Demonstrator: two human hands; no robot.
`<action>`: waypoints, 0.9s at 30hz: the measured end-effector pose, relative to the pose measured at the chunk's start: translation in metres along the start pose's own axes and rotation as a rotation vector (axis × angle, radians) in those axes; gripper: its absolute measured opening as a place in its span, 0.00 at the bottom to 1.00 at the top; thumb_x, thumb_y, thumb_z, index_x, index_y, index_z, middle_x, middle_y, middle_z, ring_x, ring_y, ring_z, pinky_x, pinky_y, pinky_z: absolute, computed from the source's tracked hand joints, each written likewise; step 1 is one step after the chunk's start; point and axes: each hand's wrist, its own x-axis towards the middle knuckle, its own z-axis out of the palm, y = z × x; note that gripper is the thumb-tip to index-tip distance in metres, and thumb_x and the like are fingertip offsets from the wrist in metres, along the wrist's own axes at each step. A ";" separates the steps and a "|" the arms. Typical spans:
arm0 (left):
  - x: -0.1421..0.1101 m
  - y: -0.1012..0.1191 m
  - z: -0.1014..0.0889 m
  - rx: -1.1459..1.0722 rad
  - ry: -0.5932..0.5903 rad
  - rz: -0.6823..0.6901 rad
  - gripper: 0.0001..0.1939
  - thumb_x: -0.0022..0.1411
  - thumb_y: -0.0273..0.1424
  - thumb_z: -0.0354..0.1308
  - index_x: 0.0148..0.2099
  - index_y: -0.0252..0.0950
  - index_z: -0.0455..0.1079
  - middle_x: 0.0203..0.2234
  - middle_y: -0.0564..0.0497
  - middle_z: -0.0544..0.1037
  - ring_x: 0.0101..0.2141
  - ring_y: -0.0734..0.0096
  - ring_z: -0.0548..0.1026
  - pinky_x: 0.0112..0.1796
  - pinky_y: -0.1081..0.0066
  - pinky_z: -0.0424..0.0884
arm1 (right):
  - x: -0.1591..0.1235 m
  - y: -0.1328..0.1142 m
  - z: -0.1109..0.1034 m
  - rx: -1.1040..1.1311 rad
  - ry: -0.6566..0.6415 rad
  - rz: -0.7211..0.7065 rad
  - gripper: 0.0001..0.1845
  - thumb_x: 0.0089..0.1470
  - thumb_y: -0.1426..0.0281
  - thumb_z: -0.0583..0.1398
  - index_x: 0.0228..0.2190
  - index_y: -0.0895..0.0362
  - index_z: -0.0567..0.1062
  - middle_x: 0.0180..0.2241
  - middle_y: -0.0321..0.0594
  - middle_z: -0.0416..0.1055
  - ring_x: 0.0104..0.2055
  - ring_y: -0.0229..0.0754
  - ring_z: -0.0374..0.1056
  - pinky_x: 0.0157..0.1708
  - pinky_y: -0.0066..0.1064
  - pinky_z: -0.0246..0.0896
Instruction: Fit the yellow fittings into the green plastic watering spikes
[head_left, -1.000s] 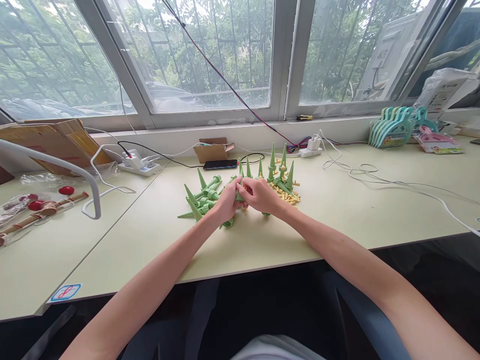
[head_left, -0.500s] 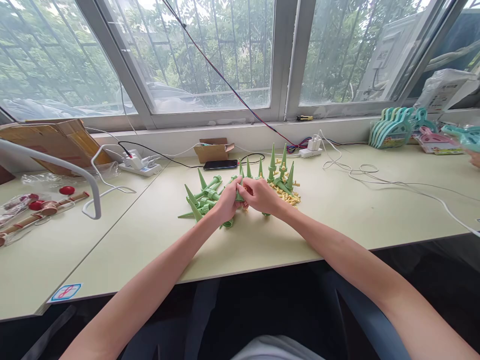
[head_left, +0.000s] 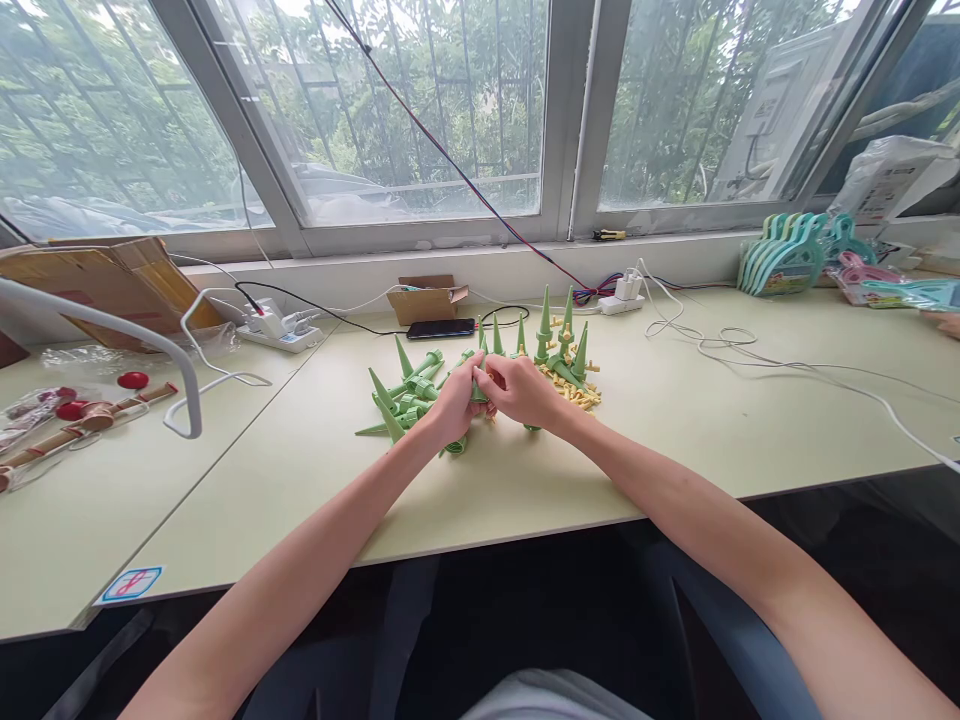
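My left hand [head_left: 453, 404] is closed around a green plastic spike [head_left: 479, 393], mostly hidden by my fingers. My right hand [head_left: 520, 388] presses against the same spike with curled fingers; whether a small part is pinched there too, I cannot tell. To the left lies a loose pile of green spikes [head_left: 415, 386] with collared ends. Several spikes [head_left: 544, 330] stand point-up behind and right of my hands. Small yellow plastic valve-like pieces [head_left: 582, 394] are heaped beside my right hand, some of them among the standing spikes.
Behind the pile are a black phone [head_left: 441, 329] and a small open cardboard box [head_left: 427, 302]. White cables [head_left: 739, 345] cross the right side. Teal hangers [head_left: 784, 256] stand far right, near another person's hand [head_left: 946, 322]. Wooden toys [head_left: 97, 418] lie left, by a grey metal bar [head_left: 191, 390].
My hands stay almost still on the green spike. At the far right, a teal item by the other person's hand has shifted lower and lies flatter over the pink one.
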 end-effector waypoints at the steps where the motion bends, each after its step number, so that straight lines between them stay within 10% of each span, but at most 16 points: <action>1: 0.000 0.000 0.000 -0.002 0.001 -0.001 0.14 0.61 0.38 0.53 0.25 0.36 0.61 0.18 0.53 0.65 0.17 0.75 0.62 0.17 0.75 0.62 | 0.000 0.000 0.000 0.000 -0.002 0.003 0.17 0.62 0.64 0.51 0.23 0.54 0.58 0.17 0.29 0.59 0.19 0.32 0.51 0.24 0.27 0.43; 27: 0.000 -0.001 0.000 0.009 0.036 -0.004 0.14 0.59 0.39 0.57 0.27 0.36 0.63 0.20 0.53 0.67 0.19 0.75 0.65 0.18 0.75 0.63 | -0.001 0.000 -0.001 -0.012 -0.020 0.002 0.16 0.62 0.64 0.51 0.23 0.55 0.59 0.17 0.30 0.59 0.20 0.33 0.50 0.25 0.27 0.43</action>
